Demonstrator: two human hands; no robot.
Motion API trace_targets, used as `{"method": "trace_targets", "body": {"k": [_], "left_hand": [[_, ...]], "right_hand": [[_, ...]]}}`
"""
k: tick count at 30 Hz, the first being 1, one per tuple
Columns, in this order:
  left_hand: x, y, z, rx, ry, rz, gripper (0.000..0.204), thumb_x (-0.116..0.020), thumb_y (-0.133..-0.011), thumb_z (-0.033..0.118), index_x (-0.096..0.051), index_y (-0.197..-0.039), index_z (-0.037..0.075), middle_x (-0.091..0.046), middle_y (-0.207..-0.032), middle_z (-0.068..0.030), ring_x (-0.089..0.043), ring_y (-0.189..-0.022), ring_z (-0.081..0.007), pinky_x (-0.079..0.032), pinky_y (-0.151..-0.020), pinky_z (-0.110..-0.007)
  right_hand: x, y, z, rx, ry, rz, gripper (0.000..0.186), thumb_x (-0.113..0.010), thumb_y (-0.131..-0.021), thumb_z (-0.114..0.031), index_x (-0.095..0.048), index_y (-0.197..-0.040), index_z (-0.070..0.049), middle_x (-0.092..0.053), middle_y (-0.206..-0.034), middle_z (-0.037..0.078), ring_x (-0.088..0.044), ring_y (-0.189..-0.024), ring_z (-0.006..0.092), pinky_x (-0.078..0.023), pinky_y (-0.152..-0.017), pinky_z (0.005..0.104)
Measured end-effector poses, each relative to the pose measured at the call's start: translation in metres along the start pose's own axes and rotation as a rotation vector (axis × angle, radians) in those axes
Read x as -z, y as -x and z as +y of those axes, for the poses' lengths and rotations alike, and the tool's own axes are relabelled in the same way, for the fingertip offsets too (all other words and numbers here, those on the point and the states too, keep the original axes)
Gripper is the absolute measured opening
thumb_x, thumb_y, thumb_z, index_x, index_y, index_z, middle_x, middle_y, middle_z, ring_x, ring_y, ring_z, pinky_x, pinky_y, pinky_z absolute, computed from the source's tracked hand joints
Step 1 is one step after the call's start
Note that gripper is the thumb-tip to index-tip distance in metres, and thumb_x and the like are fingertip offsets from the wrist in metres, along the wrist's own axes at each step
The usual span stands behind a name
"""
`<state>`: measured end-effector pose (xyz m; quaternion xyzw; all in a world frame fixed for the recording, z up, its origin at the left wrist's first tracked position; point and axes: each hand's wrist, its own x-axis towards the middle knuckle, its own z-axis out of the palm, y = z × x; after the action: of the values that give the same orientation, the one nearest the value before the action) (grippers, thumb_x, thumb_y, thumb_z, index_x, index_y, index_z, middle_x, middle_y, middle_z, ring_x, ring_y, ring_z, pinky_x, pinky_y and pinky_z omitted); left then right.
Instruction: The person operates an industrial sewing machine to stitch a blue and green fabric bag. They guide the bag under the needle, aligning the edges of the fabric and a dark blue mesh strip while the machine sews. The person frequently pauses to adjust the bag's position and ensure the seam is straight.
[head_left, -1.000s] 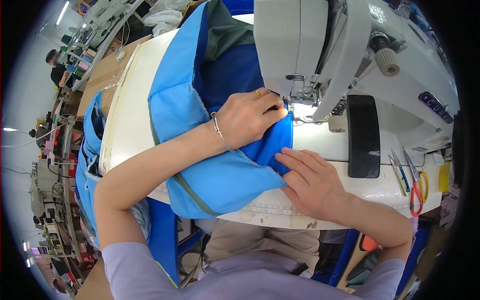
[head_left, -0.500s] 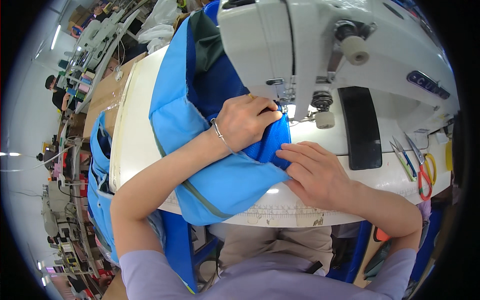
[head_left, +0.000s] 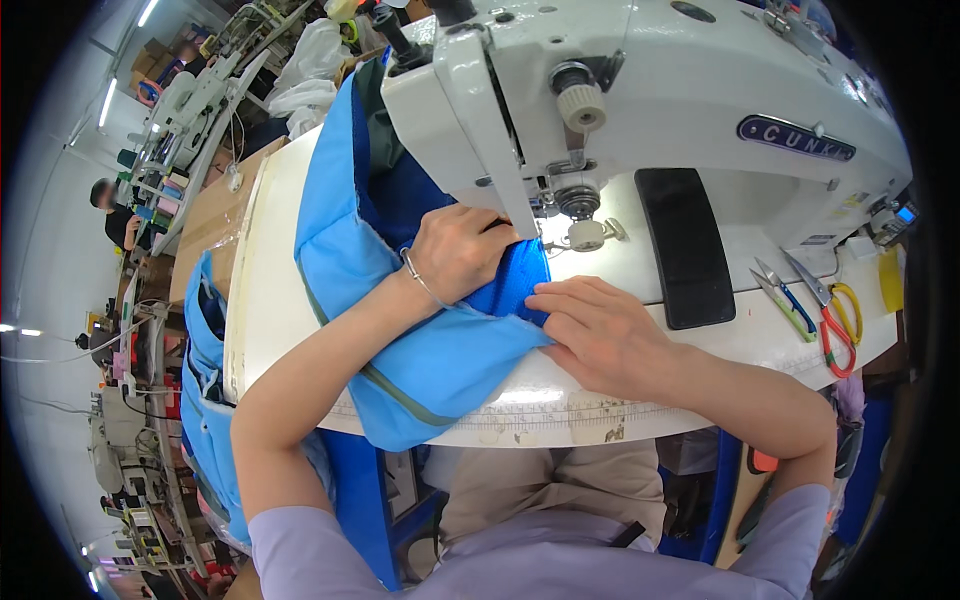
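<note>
A white sewing machine (head_left: 460, 120) stands over blue fabric on the worktable. My left hand (head_left: 460, 252), a metal bangle on its wrist, has curled fingers on the bright blue mesh layer (head_left: 510, 280), just left of the needle area, where the machine head partly hides the fingertips. My right hand (head_left: 605, 340) grips the mesh and the frayed light blue edge lower right of that, thumb underneath. The light blue piece (head_left: 430, 370), with an olive stripe, folds round the darker lining and spreads under my left forearm to the table's front edge (head_left: 530, 425).
A black phone-like slab (head_left: 680, 250) lies right of the needle, with snips (head_left: 785, 300) and red- and yellow-handled scissors (head_left: 838, 335) beyond. More blue fabric (head_left: 205, 330) hangs at the table's left. A co-worker in black (head_left: 120, 225) is among machines and shelving at far left.
The view has shifted, so the machine head appears further left and more of its top shows. Both hands keep their hold on the fabric, with little movement relative to it.
</note>
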<state>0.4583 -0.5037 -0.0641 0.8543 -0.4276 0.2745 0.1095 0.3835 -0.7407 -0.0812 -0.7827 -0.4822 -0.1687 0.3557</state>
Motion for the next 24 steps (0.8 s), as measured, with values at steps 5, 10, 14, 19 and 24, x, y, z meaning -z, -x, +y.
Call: {"method": "trace_targets", "body": {"k": [5, 10, 14, 19, 24], "left_hand": [[0.002, 0.001, -0.001, -0.002, -0.002, -0.002, 0.011, -0.073, -0.077, 0.009, -0.077, -0.086, 0.011, -0.074, -0.086, -0.0057, -0.07, -0.07, -0.0244, -0.057, -0.064, -0.036], [0.001, -0.002, 0.001, -0.011, 0.04, 0.01, 0.013, -0.075, -0.078, 0.008, -0.079, -0.089, 0.012, -0.073, -0.082, -0.0066, -0.071, -0.069, -0.0252, -0.057, -0.062, -0.037], [-0.002, -0.003, -0.001, -0.029, 0.097, 0.072, 0.015, -0.077, -0.078, 0.006, -0.08, -0.091, 0.013, -0.072, -0.077, -0.0081, -0.072, -0.069, -0.027, -0.058, -0.059, -0.039], [-0.001, 0.0, -0.001, -0.055, 0.091, 0.083, 0.016, -0.077, -0.078, 0.006, -0.079, -0.092, 0.012, -0.073, -0.088, -0.0084, -0.072, -0.075, -0.0259, -0.059, -0.063, -0.038], [0.001, 0.002, 0.004, -0.078, 0.079, 0.036, 0.017, -0.077, -0.075, 0.005, -0.075, -0.091, 0.011, -0.07, -0.095, -0.004, -0.071, -0.078, -0.0226, -0.059, -0.065, -0.034]], "right_hand": [[0.036, -0.016, 0.014, -0.131, -0.021, 0.102, 0.011, -0.076, -0.081, -0.008, -0.069, -0.086, -0.001, -0.073, -0.099, 0.017, -0.07, -0.094, 0.0335, -0.056, -0.083, 0.0401], [0.056, -0.027, 0.049, -0.431, 0.065, 0.318, 0.022, -0.073, -0.092, -0.019, -0.076, -0.095, 0.002, -0.076, -0.101, 0.018, -0.074, -0.086, 0.0344, -0.057, -0.077, 0.037], [0.06, -0.034, 0.046, -0.495, 0.11, 0.257, 0.021, -0.072, -0.092, -0.019, -0.078, -0.098, 0.001, -0.076, -0.103, 0.018, -0.074, -0.088, 0.0326, -0.056, -0.078, 0.0353], [0.056, -0.035, 0.042, -0.573, 0.098, 0.269, 0.02, -0.072, -0.092, -0.017, -0.077, -0.099, 0.001, -0.077, -0.1, 0.016, -0.072, -0.084, 0.0295, -0.054, -0.076, 0.0322], [0.053, -0.033, 0.043, -0.656, -0.012, 0.304, 0.02, -0.073, -0.092, -0.016, -0.077, -0.1, 0.002, -0.077, -0.097, 0.014, -0.071, -0.081, 0.0245, -0.053, -0.075, 0.0309]]}}
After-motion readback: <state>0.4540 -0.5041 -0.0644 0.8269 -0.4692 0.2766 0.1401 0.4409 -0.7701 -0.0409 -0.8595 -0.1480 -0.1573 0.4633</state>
